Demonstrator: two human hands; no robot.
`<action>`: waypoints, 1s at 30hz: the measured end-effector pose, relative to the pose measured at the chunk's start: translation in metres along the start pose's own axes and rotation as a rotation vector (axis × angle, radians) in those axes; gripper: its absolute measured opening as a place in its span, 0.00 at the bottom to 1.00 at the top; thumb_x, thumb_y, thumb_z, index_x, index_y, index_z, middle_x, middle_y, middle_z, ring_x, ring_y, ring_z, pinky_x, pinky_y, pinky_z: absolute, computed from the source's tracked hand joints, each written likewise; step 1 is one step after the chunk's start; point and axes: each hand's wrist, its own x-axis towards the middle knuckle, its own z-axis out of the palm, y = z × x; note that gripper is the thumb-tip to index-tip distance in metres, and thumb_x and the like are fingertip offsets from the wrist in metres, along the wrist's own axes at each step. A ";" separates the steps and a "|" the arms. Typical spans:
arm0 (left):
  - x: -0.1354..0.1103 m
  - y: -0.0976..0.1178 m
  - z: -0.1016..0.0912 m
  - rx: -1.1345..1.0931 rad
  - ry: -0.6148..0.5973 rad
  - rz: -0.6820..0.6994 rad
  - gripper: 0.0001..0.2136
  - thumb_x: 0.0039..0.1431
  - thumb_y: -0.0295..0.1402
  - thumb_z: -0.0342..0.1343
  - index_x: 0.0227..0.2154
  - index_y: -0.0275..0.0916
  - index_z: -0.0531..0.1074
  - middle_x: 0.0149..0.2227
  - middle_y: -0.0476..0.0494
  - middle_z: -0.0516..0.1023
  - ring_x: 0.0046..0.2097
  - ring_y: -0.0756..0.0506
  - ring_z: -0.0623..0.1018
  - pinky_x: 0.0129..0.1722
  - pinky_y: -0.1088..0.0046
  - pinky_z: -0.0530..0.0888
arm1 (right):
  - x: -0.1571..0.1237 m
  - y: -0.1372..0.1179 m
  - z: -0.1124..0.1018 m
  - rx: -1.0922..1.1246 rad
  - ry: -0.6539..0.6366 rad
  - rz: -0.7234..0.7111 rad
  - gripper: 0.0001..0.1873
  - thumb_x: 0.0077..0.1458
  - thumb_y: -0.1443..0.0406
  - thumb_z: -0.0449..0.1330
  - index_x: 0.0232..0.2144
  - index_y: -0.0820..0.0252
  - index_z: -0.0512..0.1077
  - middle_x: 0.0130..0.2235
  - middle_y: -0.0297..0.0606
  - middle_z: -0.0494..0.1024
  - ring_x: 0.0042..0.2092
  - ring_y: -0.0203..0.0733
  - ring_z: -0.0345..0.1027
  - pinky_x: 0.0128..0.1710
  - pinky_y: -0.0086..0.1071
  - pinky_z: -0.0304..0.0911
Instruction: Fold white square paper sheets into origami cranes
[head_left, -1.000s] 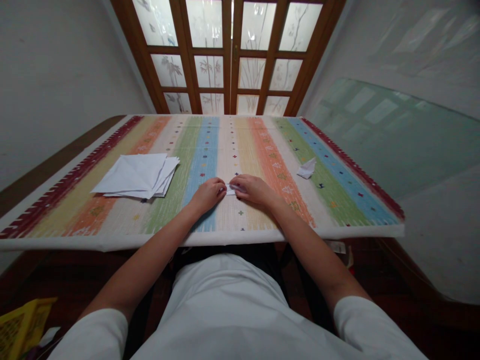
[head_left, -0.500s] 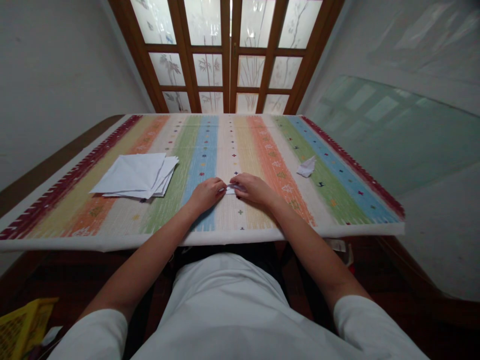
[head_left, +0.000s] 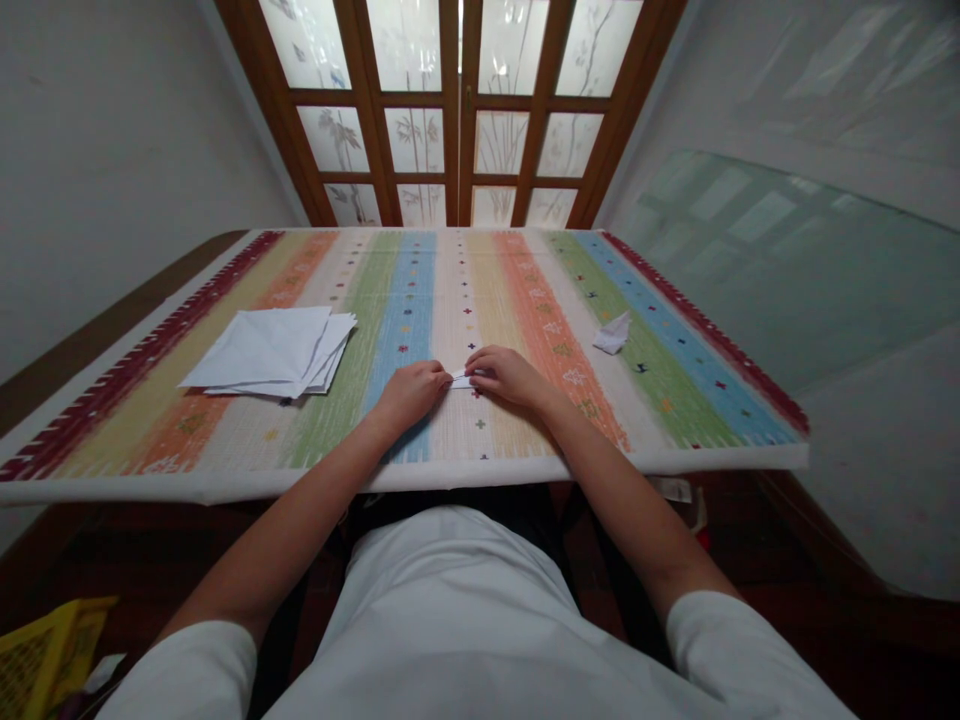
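Observation:
A small folded piece of white paper lies between my two hands near the front middle of the table. My left hand pinches its left end with the fingertips pressed together. On the other side, my right hand grips the right end between thumb and fingers. The fingers cover much of the paper, so its full shape is hidden. To the left rests a stack of white paper sheets, its edges unevenly aligned. Over on the right sits a small folded paper figure with a pointed tip.
A striped, patterned cloth covers the table. Wooden doors with glass panes stand behind its far edge. A greenish glass panel leans on the right wall. On the floor at lower left is a yellow plastic basket.
My right hand's fingers have shifted slightly on the paper, and a little more of it shows. My left hand has moved down slightly. The stack and the folded figure are unmoved.

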 end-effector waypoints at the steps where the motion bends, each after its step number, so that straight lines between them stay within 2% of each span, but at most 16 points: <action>1: 0.000 0.000 0.000 -0.001 -0.006 -0.001 0.14 0.76 0.29 0.54 0.40 0.38 0.86 0.44 0.34 0.85 0.44 0.40 0.82 0.44 0.65 0.77 | 0.001 0.001 0.001 0.010 0.001 0.008 0.09 0.63 0.71 0.67 0.39 0.56 0.88 0.49 0.44 0.87 0.51 0.49 0.80 0.57 0.43 0.71; 4: 0.001 0.002 0.000 -0.001 -0.019 0.002 0.13 0.75 0.28 0.54 0.41 0.37 0.85 0.44 0.33 0.84 0.45 0.39 0.82 0.45 0.64 0.78 | 0.003 0.004 0.002 0.023 -0.003 0.030 0.09 0.63 0.73 0.68 0.37 0.56 0.88 0.49 0.45 0.87 0.51 0.48 0.80 0.58 0.43 0.70; 8: 0.005 0.004 0.001 -0.032 0.017 0.072 0.14 0.73 0.23 0.54 0.50 0.38 0.84 0.49 0.34 0.84 0.50 0.39 0.82 0.50 0.64 0.78 | 0.006 0.005 0.003 0.002 -0.007 0.042 0.08 0.62 0.73 0.70 0.35 0.56 0.88 0.47 0.45 0.87 0.51 0.48 0.79 0.59 0.44 0.69; 13: 0.005 0.005 0.002 -0.032 -0.046 0.140 0.13 0.74 0.24 0.54 0.47 0.38 0.85 0.45 0.34 0.85 0.50 0.38 0.83 0.51 0.62 0.79 | 0.002 0.002 0.001 -0.050 -0.001 0.035 0.07 0.63 0.70 0.69 0.37 0.55 0.88 0.43 0.43 0.88 0.48 0.48 0.79 0.54 0.40 0.69; 16: 0.004 0.005 0.001 -0.061 -0.039 0.132 0.13 0.74 0.24 0.54 0.48 0.39 0.85 0.47 0.35 0.86 0.50 0.38 0.83 0.53 0.62 0.79 | -0.003 0.002 -0.003 -0.043 -0.025 -0.007 0.03 0.62 0.66 0.72 0.38 0.54 0.88 0.47 0.44 0.89 0.51 0.50 0.80 0.55 0.41 0.70; 20: 0.004 0.005 0.001 -0.071 -0.017 0.110 0.13 0.73 0.26 0.55 0.47 0.39 0.86 0.47 0.35 0.85 0.50 0.39 0.84 0.52 0.62 0.80 | -0.005 0.005 -0.008 -0.004 -0.046 -0.029 0.05 0.60 0.65 0.73 0.39 0.52 0.89 0.51 0.44 0.89 0.54 0.52 0.82 0.58 0.42 0.71; 25: 0.006 0.002 0.004 -0.154 0.050 0.085 0.09 0.72 0.32 0.59 0.45 0.39 0.85 0.52 0.36 0.84 0.49 0.41 0.84 0.54 0.62 0.80 | 0.000 0.009 -0.005 0.010 -0.027 -0.015 0.11 0.66 0.65 0.65 0.39 0.52 0.89 0.49 0.42 0.90 0.52 0.50 0.82 0.56 0.41 0.72; 30: 0.013 0.002 0.007 -0.135 0.040 0.014 0.08 0.74 0.32 0.59 0.45 0.37 0.83 0.48 0.34 0.86 0.50 0.39 0.84 0.53 0.62 0.80 | 0.004 0.010 0.000 -0.006 0.041 0.021 0.11 0.69 0.66 0.63 0.42 0.56 0.88 0.45 0.44 0.90 0.49 0.49 0.82 0.54 0.40 0.71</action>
